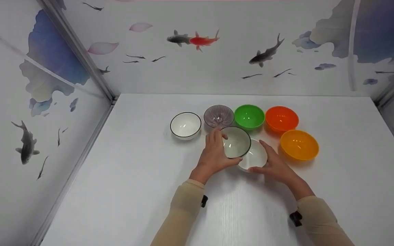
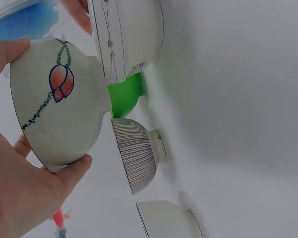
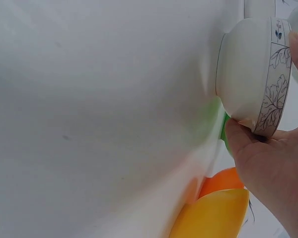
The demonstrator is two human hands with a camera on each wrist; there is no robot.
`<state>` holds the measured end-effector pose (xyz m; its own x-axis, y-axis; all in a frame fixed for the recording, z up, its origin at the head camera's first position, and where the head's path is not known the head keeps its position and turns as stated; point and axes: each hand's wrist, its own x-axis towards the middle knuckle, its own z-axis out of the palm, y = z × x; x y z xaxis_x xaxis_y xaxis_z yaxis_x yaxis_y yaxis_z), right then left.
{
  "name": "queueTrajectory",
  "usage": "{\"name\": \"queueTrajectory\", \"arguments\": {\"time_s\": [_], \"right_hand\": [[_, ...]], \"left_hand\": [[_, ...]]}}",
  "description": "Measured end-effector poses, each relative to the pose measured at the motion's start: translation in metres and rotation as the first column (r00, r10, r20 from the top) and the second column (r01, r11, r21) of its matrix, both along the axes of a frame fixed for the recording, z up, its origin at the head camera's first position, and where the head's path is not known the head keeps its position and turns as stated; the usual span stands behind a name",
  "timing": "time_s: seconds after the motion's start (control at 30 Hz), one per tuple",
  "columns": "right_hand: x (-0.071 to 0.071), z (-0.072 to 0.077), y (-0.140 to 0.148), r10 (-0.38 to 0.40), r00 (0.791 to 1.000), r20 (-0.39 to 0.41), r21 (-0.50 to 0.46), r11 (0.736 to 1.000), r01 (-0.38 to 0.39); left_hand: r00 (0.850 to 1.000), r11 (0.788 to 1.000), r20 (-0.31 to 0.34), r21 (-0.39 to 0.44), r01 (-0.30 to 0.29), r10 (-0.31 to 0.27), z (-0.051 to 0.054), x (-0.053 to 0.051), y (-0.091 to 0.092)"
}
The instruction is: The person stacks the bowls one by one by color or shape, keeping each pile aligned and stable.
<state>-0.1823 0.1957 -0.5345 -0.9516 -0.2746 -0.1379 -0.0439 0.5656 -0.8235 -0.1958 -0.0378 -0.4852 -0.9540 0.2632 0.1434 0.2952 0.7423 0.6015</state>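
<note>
My left hand [image 1: 214,153] grips a white dark-rimmed bowl [image 1: 238,141] by its side, thumb at the near edge. The left wrist view shows a red flower painted on this bowl [image 2: 59,99], which is held above the table. My right hand [image 1: 278,168] holds another white bowl [image 1: 255,156] between thumb and fingers; its base appears to touch the table. Grey leaves decorate the band round that bowl [image 3: 277,94] in the right wrist view. From the head, the left bowl overlaps and partly hides the right one.
Behind the hands stand a white bowl [image 1: 185,125] with a dark rim, a purplish ribbed bowl [image 1: 219,116], a green bowl [image 1: 249,117] and an orange-red bowl [image 1: 281,119]. A yellow-orange bowl [image 1: 299,145] sits right of the right hand. Printed walls enclose the white table [image 1: 121,191].
</note>
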Motion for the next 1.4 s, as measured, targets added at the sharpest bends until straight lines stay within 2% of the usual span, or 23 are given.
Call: {"name": "queueTrajectory", "arguments": {"time_s": [0.17, 0.43, 0.8, 1.0, 1.27, 1.4], "right_hand": [[0.001, 0.0, 0.0, -0.007, 1.0, 0.005, 0.022, 1.0, 0.007], [-0.001, -0.004, 0.002, -0.009, 1.0, 0.003, -0.006, 1.0, 0.009], [-0.002, -0.007, 0.003, 0.001, 1.0, -0.026, -0.085, 0.996, -0.003], [-0.001, -0.008, 0.004, 0.003, 1.0, -0.03, -0.132, 0.991, -0.007], [0.0, -0.009, 0.007, -0.008, 1.0, 0.008, -0.116, 0.993, 0.009], [-0.001, -0.01, 0.007, -0.006, 1.0, 0.0, -0.125, 0.992, 0.006]], "left_hand": [[1.0, 1.0, -0.02, -0.004, 0.022, -0.023, -0.001, 0.001, 0.009], [0.999, 0.999, -0.017, -0.01, 0.041, -0.041, -0.003, 0.002, 0.021], [0.997, 0.997, -0.011, -0.016, 0.07, -0.07, -0.014, 0.005, 0.036], [0.997, 0.997, 0.019, -0.019, 0.074, -0.073, -0.018, 0.007, 0.043], [0.997, 0.997, 0.018, -0.022, 0.076, -0.076, -0.026, 0.004, 0.048], [0.997, 0.997, 0.024, -0.025, 0.074, -0.073, -0.028, 0.003, 0.049]]}}
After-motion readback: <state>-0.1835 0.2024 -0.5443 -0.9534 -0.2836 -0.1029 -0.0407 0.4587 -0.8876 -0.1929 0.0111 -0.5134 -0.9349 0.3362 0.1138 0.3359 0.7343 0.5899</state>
